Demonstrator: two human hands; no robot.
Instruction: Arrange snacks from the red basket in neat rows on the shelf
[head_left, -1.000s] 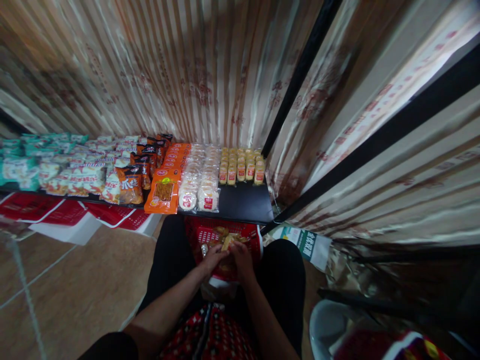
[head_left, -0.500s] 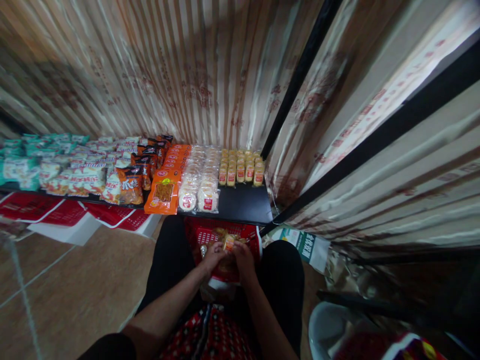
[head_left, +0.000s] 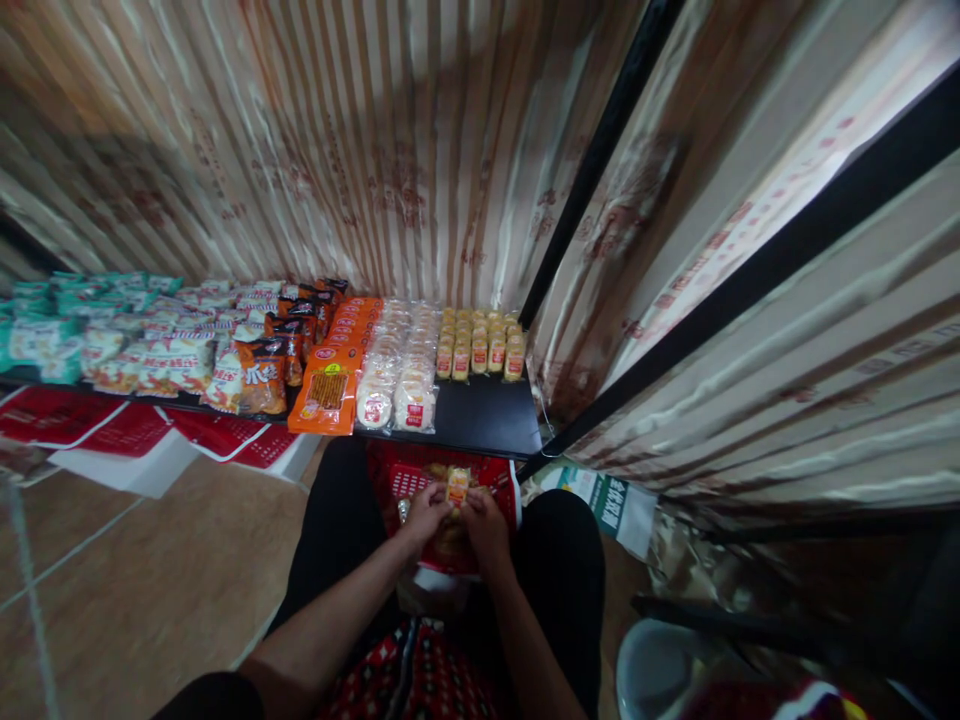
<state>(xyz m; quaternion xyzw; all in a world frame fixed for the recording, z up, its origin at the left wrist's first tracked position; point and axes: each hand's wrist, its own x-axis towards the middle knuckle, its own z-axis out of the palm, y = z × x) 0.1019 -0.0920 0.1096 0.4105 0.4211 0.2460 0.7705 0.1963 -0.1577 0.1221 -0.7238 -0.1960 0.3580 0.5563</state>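
Observation:
Between my knees, my left hand [head_left: 427, 512] and my right hand [head_left: 484, 520] both pinch one small yellow snack packet [head_left: 457, 485] with a red and white label. It is held upright above a red bag [head_left: 397, 470], in which more yellowish packets lie partly hidden by my hands. Matching yellow packets [head_left: 480, 350] stand in rows at the right end of the black shelf [head_left: 487, 415] in front of me. Beside them are rows of round white crackers [head_left: 415, 400] in clear wrappers.
Orange snack bags [head_left: 326, 390], brown-orange bags [head_left: 262, 375], white bags [head_left: 157, 355] and teal bags [head_left: 41, 345] fill the shelf leftward. A black post [head_left: 585, 190] rises at the shelf's right corner before a striped curtain. A white bucket [head_left: 652, 665] stands at lower right.
The yellow packet has tilted more upright between my hands, its label facing me. My hands have closed in slightly, and the view has shifted a little.

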